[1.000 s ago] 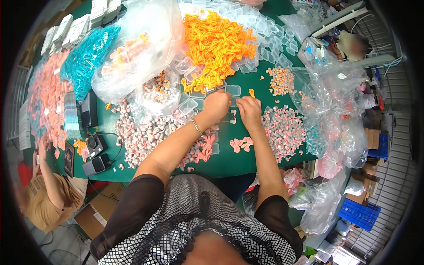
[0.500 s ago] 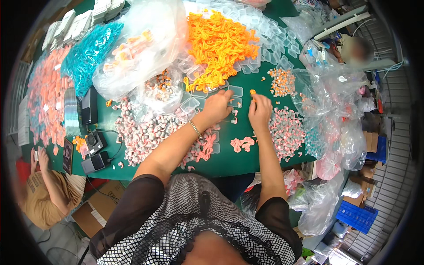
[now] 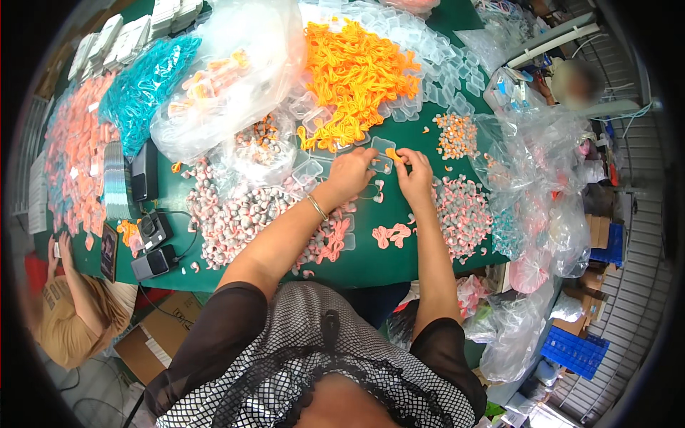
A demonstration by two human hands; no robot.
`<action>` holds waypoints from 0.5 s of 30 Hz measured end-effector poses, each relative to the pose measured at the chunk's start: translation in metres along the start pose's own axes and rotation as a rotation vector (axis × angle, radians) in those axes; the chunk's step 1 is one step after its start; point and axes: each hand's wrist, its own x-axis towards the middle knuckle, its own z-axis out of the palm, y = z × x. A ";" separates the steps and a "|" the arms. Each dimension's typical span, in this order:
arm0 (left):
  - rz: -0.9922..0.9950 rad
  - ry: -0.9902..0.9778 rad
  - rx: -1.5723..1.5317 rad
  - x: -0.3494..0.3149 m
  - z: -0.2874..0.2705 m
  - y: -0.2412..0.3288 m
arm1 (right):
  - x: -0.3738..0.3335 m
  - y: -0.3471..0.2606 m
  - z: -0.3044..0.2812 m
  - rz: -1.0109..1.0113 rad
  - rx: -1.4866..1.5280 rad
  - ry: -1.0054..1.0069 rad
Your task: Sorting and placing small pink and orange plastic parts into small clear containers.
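Note:
My left hand (image 3: 352,173) is closed at the near-left edge of a small clear plastic box (image 3: 384,145), fingertips pressed together. What it grips, if anything, is too small to make out. A small orange cord bundle (image 3: 392,155) is pinched in the fingers of my right hand (image 3: 415,173), over that box's right side. Below my hands lie a thin cord loop with small pink-and-grey pieces (image 3: 379,191) and pink cord bundles (image 3: 392,235). A large heap of orange cords (image 3: 357,78) rises beyond my left hand.
Pink-and-grey pieces lie in piles at left (image 3: 235,217) and right (image 3: 462,214), with orange-and-grey ones (image 3: 457,135) behind. Clear boxes (image 3: 442,68) cover the back. A big plastic bag (image 3: 250,85) and black devices (image 3: 153,262) stand left. Another person (image 3: 78,307) sits lower left.
My right hand has moved left with the orange cord bundle, bringing it over the clear box. My left hand has stayed nearly in place.

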 end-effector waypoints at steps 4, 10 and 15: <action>-0.033 0.003 -0.018 0.002 -0.003 0.006 | 0.001 0.007 0.007 -0.059 -0.031 -0.030; -0.035 0.034 -0.029 0.004 -0.005 0.006 | 0.000 -0.003 0.007 -0.225 -0.176 -0.026; 0.020 0.037 0.014 0.004 0.003 -0.002 | 0.003 -0.005 0.000 -0.296 -0.251 -0.085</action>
